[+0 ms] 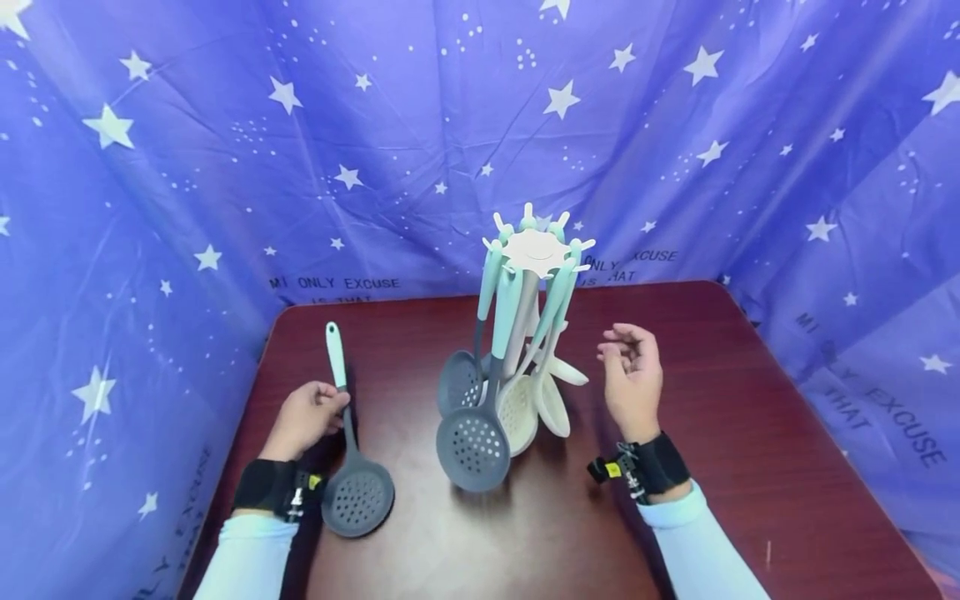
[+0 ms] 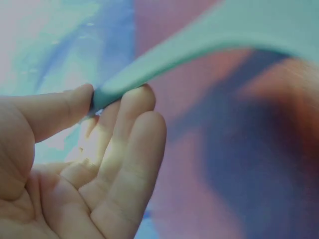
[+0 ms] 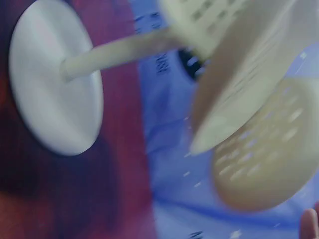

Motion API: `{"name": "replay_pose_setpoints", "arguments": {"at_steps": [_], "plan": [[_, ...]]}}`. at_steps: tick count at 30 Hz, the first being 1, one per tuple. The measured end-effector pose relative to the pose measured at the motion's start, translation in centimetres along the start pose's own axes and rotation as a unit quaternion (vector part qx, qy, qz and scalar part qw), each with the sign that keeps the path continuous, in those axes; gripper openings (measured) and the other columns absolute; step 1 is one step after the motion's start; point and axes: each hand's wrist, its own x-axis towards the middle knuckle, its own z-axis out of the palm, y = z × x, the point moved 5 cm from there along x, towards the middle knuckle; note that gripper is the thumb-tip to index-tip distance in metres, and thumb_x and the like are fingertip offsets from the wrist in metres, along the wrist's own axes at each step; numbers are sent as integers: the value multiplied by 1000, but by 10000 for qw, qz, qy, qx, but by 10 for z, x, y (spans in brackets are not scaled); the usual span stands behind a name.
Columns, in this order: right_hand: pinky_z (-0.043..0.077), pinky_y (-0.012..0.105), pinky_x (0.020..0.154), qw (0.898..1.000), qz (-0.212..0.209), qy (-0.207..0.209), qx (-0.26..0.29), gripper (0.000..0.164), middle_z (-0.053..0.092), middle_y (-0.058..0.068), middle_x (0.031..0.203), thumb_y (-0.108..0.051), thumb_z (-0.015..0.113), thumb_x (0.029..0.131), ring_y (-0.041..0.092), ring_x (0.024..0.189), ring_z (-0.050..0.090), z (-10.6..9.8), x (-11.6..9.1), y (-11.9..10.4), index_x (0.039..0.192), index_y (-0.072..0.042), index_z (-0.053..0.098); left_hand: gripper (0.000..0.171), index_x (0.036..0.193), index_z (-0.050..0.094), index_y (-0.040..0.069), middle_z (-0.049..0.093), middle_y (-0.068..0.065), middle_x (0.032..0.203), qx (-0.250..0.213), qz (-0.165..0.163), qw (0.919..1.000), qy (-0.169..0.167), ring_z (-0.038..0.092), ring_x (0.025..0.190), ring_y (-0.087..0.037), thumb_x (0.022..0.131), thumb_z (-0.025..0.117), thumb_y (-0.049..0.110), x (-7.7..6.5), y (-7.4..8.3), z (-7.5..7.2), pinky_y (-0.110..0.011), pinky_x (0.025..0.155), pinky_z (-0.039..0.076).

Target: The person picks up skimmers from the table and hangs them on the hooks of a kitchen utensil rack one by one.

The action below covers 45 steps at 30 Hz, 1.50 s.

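Near the left side of the table, my left hand [image 1: 309, 419] pinches a grey skimmer [image 1: 360, 498] between thumb and fingers, just below its mint handle [image 1: 336, 357]. Its perforated round head points toward me. In the left wrist view, thumb and fingertips [image 2: 137, 97] meet on the slim skimmer [image 2: 164, 62]. My right hand [image 1: 633, 385] hovers right of the utensil stand [image 1: 537, 250], fingers loosely curled around nothing. Only a fingertip [image 3: 309, 224] of it shows in the right wrist view, beside cream utensils hanging from the stand.
Grey skimmers [image 1: 472, 450] and several cream utensils [image 1: 553, 407] hang by mint handles from the stand's hooked top, mid-table. Its round white base [image 3: 35, 99] shows in the right wrist view. A blue starry curtain [image 1: 420, 150] surrounds the dark red table [image 1: 720, 433].
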Motion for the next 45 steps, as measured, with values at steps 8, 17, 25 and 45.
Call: {"name": "replay_pose_setpoints", "arguments": {"at_steps": [8, 17, 25, 45], "plan": [[50, 21, 77, 9895, -1125, 277, 869, 16, 60, 12, 94, 15, 57, 94, 16, 86, 61, 4, -13, -56, 103, 27, 50, 30, 109, 58, -3, 75, -17, 95, -362, 1512, 9863, -555, 76, 77, -26, 102, 70, 23, -38, 64, -23, -39, 68, 62], [52, 25, 74, 9482, -2791, -1343, 704, 7, 63, 15, 79, 14, 59, 82, 18, 74, 60, 43, -55, -113, 86, 12, 64, 14, 102, 66, 7, 77, -3, 88, -740, 3315, 9267, -1608, 72, 72, -17, 94, 73, -1, -113, 158, 4, -36, 61, 60], [56, 25, 77, 8908, -3134, -3238, 585, 20, 70, 11, 94, -16, 64, 103, 17, 84, 67, 72, -92, -129, 108, 3, 68, 23, 105, 68, 9, 75, -2, 87, -1249, 4371, 8805, -1343, 72, 71, -14, 89, 76, -6, -143, 212, 57, -33, 59, 59], [57, 23, 76, 9418, -1695, -2857, 512, 20, 75, 12, 86, 16, 66, 90, 20, 79, 72, 49, -90, -109, 96, -2, 75, 19, 115, 67, 8, 70, -1, 96, -1250, 4222, 8961, 559, 65, 83, -13, 97, 73, 6, -121, 213, 78, -24, 68, 54]]}}
